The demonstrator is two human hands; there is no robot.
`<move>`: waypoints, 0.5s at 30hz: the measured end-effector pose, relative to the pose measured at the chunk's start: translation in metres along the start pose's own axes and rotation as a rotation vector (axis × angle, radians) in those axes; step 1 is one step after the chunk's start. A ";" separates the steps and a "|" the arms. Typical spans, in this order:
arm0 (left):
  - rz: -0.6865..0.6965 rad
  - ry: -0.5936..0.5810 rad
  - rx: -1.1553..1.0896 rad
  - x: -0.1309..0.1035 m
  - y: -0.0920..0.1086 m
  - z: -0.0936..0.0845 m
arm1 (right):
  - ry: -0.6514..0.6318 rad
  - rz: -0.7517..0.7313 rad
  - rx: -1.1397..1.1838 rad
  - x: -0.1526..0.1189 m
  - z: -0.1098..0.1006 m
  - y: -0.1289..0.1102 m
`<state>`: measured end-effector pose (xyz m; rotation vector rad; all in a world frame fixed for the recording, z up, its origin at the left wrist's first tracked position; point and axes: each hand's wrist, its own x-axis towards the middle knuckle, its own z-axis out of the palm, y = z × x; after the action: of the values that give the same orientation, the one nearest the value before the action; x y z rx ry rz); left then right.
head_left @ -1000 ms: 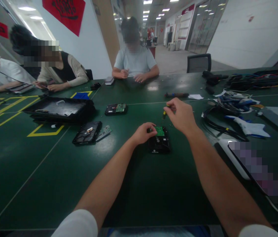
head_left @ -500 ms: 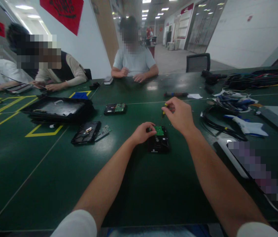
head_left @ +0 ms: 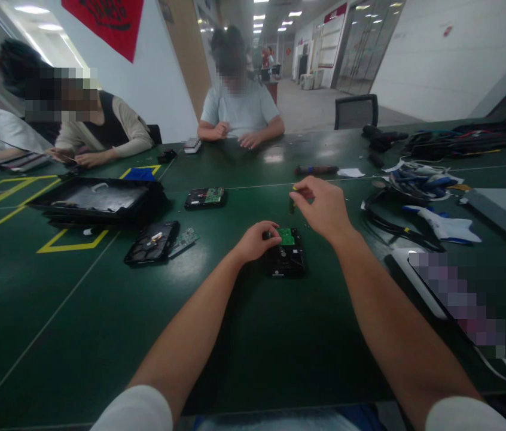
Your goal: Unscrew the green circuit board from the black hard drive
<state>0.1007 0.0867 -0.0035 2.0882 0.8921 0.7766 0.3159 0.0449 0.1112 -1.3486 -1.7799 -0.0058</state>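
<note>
A black hard drive [head_left: 285,257] with a green circuit board [head_left: 287,236] lies on the dark green table in front of me. My left hand [head_left: 259,239] is closed at the drive's upper left side, its fingertips by the board. Beyond the drive, my right hand [head_left: 318,203] pinches a small screwdriver [head_left: 292,206] with some yellow on it, held roughly upright. Its tip is too blurred to make out. My right fingers cover part of its handle.
At left are an opened drive case [head_left: 152,242], a loose circuit board [head_left: 184,240], another hard drive [head_left: 205,197] and stacked black trays [head_left: 100,197]. At right lie cables [head_left: 401,224], a glove [head_left: 444,224], a grey box [head_left: 504,209] and a phone [head_left: 454,299]. Co-workers sit across and left.
The whole view has shifted slightly. The screwdriver shows a little differently under my right fingers. My left hand stays at the hard drive.
</note>
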 end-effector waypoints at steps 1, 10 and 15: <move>0.003 0.000 0.000 0.000 0.000 0.000 | -0.004 -0.020 -0.014 0.000 -0.001 0.000; 0.002 -0.004 0.014 0.001 -0.001 0.000 | -0.019 0.008 0.037 -0.002 0.002 0.001; 0.028 0.005 -0.004 0.000 -0.002 0.000 | -0.026 -0.093 0.021 -0.001 0.002 0.000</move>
<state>0.1004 0.0875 -0.0052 2.0997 0.8649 0.7974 0.3148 0.0451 0.1098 -1.2550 -1.8583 -0.0204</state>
